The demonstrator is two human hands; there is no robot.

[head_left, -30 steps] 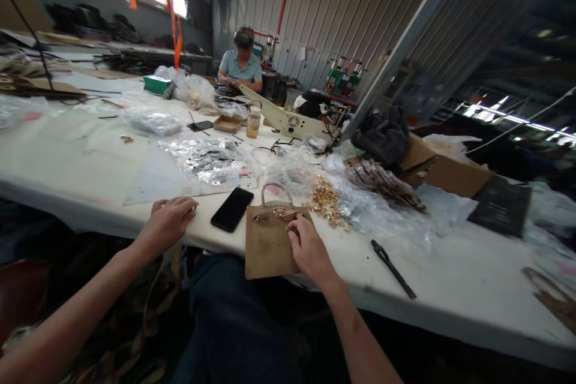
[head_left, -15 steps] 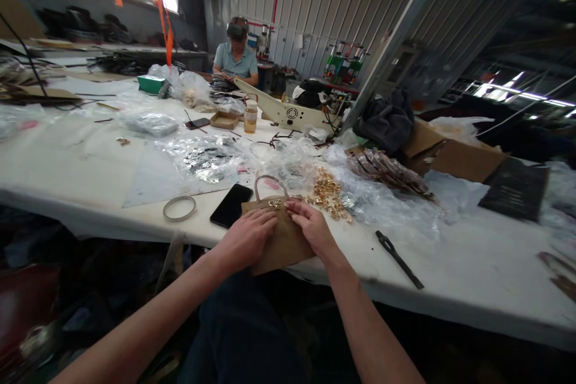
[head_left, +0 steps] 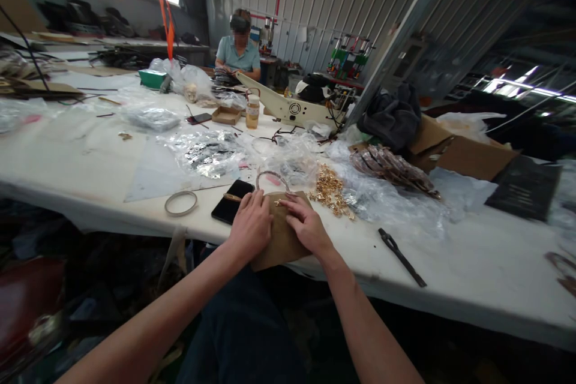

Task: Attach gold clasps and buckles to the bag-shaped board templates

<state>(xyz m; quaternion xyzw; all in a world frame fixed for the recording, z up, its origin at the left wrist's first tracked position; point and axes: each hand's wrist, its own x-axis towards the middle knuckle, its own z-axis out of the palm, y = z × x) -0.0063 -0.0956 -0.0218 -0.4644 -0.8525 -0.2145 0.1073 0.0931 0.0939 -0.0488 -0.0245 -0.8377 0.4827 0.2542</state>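
Note:
A brown handbag panel [head_left: 284, 240] with a curved handle [head_left: 272, 175] lies at the table's front edge, under both of my hands. My left hand [head_left: 252, 223] is closed on its left side, fingers together near the top edge. From beside those fingers a narrow brown strip [head_left: 233, 197] sticks out over a black phone [head_left: 222, 209]; its other end is hidden. A small gold clasp [head_left: 278, 202] shows on the panel between my hands. My right hand [head_left: 306, 225] grips the panel's upper right, its fingertips at the clasp and the handle's base.
A pile of gold fittings [head_left: 330, 189] lies right of the panel, beside plastic bags [head_left: 387, 204]. A dark metal tool [head_left: 402, 258] rests farther right, a tape roll [head_left: 180, 203] left. A jar [head_left: 252, 111] and cream machine [head_left: 288, 107] stand behind; a co-worker [head_left: 238, 51] sits across.
My left hand has moved up toward the panel's top edge, and the brown strip now shows over the phone. My right fingers have shifted toward the clasp, whose gold plate no longer shows there.

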